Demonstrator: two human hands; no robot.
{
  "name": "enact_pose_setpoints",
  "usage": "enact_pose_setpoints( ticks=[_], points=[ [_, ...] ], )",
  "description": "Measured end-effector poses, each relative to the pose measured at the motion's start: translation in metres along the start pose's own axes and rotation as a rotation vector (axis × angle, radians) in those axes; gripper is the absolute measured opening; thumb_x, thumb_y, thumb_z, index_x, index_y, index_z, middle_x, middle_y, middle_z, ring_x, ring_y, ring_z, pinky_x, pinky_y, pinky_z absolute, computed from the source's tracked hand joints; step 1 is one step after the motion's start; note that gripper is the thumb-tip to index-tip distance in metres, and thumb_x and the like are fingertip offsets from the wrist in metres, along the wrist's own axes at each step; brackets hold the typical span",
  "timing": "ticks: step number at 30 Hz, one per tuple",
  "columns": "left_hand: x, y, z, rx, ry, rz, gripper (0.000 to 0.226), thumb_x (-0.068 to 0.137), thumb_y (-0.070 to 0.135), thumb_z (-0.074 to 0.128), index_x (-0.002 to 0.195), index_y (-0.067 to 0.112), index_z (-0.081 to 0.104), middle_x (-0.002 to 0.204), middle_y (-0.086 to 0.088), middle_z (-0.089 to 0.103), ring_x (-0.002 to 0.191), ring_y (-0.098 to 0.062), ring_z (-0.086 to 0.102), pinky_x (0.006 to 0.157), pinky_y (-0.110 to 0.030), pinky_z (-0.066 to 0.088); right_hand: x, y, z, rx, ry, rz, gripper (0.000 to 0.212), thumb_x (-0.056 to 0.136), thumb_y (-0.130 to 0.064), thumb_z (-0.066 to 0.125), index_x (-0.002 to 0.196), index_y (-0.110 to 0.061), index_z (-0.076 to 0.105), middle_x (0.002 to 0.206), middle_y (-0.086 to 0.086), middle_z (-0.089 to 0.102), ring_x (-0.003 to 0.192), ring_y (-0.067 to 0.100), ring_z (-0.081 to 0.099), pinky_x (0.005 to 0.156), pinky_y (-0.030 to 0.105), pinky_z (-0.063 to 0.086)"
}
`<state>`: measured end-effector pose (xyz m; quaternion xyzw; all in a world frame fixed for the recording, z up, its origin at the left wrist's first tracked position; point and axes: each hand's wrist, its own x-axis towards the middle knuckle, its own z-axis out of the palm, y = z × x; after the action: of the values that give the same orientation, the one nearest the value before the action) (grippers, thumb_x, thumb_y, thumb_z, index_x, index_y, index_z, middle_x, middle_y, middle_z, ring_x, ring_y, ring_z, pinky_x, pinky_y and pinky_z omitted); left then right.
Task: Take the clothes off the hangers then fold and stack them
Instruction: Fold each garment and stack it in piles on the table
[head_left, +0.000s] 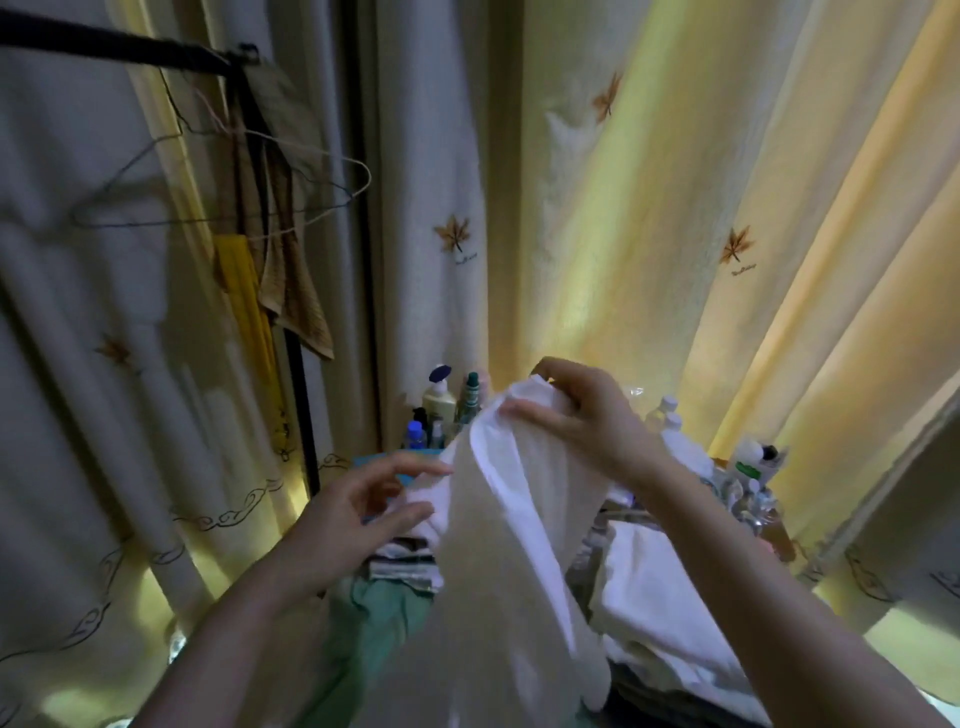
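Now the right hand (582, 415) pinches the top of the white garment (498, 571), while the left hand (358, 514) lies loosely spread at its edge with no clear grip. Held by one hand, I judge, the cloth could slip and muss the folded pile (408, 564) beneath or brush the bottles (441, 402) behind. Its long axis hangs near vertical, top at the right hand, tail towards the person.

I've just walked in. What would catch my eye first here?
First, the white garment held up in the middle: the right hand grips its top, the left hand touches its edge. Next, empty wire hangers on the dark rail upper left, and glowing yellow curtains with leaf embroidery behind.
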<state>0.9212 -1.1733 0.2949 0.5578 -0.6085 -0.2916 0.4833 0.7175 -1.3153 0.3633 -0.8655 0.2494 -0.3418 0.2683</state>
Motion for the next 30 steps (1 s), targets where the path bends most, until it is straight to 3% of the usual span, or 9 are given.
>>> enact_pose_setpoints(
  ticks=[5, 8, 10, 12, 16, 20, 23, 27, 30],
  points=[
    [0.03, 0.015, -0.002, 0.063, 0.072, 0.055, 0.036, 0.092, 0.002, 0.054, 0.093, 0.031, 0.075, 0.102, 0.015, 0.069, 0.099, 0.004, 0.061, 0.082, -0.013, 0.05, 0.04, -0.031, -0.046, -0.179, 0.033, -0.08, 0.044, 0.078, -0.04, 0.073, 0.066, -0.003, 0.051, 0.057, 0.008, 0.042, 0.052, 0.007, 0.032, 0.049, 0.021, 0.026],
    [0.044, 0.023, 0.012, -0.037, 0.108, -0.024, 0.024, 0.093, 0.03, 0.052, 0.094, 0.021, 0.074, 0.098, 0.0, 0.07, 0.093, -0.007, 0.063, 0.073, -0.011, 0.047, 0.043, -0.041, -0.052, -0.247, 0.031, -0.073, 0.043, 0.076, -0.043, 0.074, 0.068, -0.005, 0.057, 0.062, 0.012, 0.055, 0.051, 0.011, 0.042, 0.047, 0.02, 0.033],
    [0.05, 0.027, 0.022, -0.118, 0.115, -0.048, 0.055, 0.082, 0.062, 0.049, 0.087, 0.012, 0.071, 0.084, -0.014, 0.067, 0.079, -0.021, 0.063, 0.065, -0.012, 0.042, 0.043, -0.043, -0.054, -0.344, 0.053, -0.061, 0.039, 0.076, -0.044, 0.074, 0.068, -0.01, 0.058, 0.058, 0.001, 0.051, 0.05, 0.008, 0.04, 0.048, 0.018, 0.034],
    [0.055, 0.031, 0.031, -0.187, 0.107, -0.051, 0.065, 0.069, 0.08, 0.05, 0.08, 0.019, 0.07, 0.073, -0.001, 0.068, 0.068, -0.009, 0.063, 0.062, -0.011, 0.043, 0.042, -0.044, -0.058, -0.405, 0.078, -0.069, 0.036, 0.076, -0.043, 0.074, 0.065, -0.015, 0.055, 0.054, -0.006, 0.045, 0.05, 0.006, 0.041, 0.049, 0.016, 0.033],
    [0.063, 0.025, 0.049, -0.182, 0.157, -0.039, 0.044, 0.061, 0.066, 0.071, 0.089, 0.032, 0.07, 0.089, 0.01, 0.074, 0.08, -0.006, 0.07, 0.07, -0.025, 0.057, 0.037, -0.042, -0.07, -0.385, 0.078, -0.091, 0.035, 0.076, -0.043, 0.074, 0.064, -0.016, 0.055, 0.052, -0.008, 0.043, 0.053, 0.004, 0.043, 0.051, 0.012, 0.035],
    [0.065, 0.01, 0.06, -0.171, 0.232, -0.017, 0.029, 0.059, 0.049, 0.078, 0.081, 0.034, 0.069, 0.083, 0.018, 0.073, 0.074, 0.0, 0.068, 0.06, -0.009, 0.048, 0.032, -0.04, -0.087, -0.344, 0.074, -0.086, 0.036, 0.073, -0.043, 0.075, 0.061, -0.016, 0.055, 0.052, 0.0, 0.045, 0.051, 0.006, 0.035, 0.05, 0.016, 0.031],
    [0.061, -0.009, 0.066, -0.222, 0.093, -0.118, 0.02, 0.061, 0.043, 0.079, 0.079, 0.039, 0.071, 0.083, 0.018, 0.074, 0.074, 0.002, 0.068, 0.058, -0.007, 0.047, 0.028, -0.04, -0.1, -0.305, 0.058, -0.063, 0.05, 0.068, -0.051, 0.071, 0.068, -0.002, 0.059, 0.064, 0.022, 0.049, 0.059, 0.01, 0.034, 0.055, 0.027, 0.032],
    [0.056, -0.039, 0.067, -0.09, -0.049, -0.191, 0.006, 0.08, 0.036, 0.071, 0.081, 0.03, 0.072, 0.086, 0.01, 0.074, 0.079, -0.001, 0.068, 0.064, -0.012, 0.049, 0.022, -0.037, -0.117, -0.273, 0.052, -0.027, 0.043, 0.065, -0.05, 0.071, 0.07, -0.007, 0.064, 0.065, 0.017, 0.055, 0.06, 0.01, 0.042, 0.056, 0.026, 0.037],
    [0.055, -0.04, 0.041, -0.084, 0.023, -0.204, 0.004, 0.079, 0.025, 0.074, 0.082, 0.026, 0.073, 0.083, 0.007, 0.075, 0.077, -0.005, 0.069, 0.064, -0.014, 0.049, 0.019, -0.024, -0.13, -0.325, 0.049, 0.017, 0.034, 0.071, -0.037, 0.076, 0.069, -0.006, 0.063, 0.061, 0.015, 0.052, 0.059, 0.009, 0.04, 0.056, 0.026, 0.034]
  ],
)
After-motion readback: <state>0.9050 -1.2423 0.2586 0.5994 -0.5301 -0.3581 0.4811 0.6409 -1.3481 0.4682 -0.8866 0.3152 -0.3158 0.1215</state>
